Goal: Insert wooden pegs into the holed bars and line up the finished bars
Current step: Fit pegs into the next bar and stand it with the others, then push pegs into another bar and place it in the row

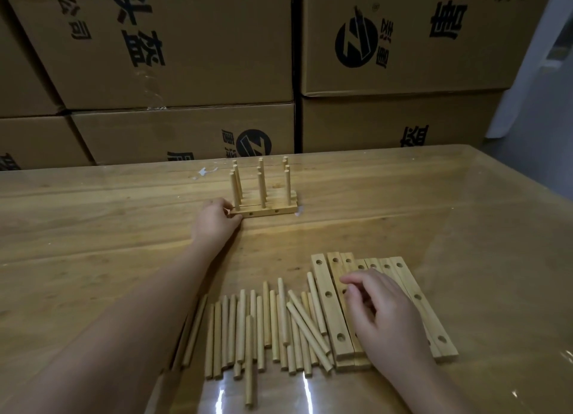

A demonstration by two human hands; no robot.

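Three finished bars (269, 210), each with three upright pegs, stand side by side at the far middle of the table. My left hand (214, 221) reaches out and its fingers pinch the left end of the nearest finished bar. Several empty holed bars (329, 302) lie side by side at the near right. My right hand (383, 313) hovers over them with fingers loosely curled, holding nothing that I can see. A heap of loose wooden pegs (263, 330) lies near the front, left of the bars.
The wooden table (93, 227) has a glossy clear cover. Stacked cardboard boxes (186, 57) form a wall right behind its far edge. A white scrap (204, 171) lies near the back, and the table's right edge (527, 203) runs diagonally.
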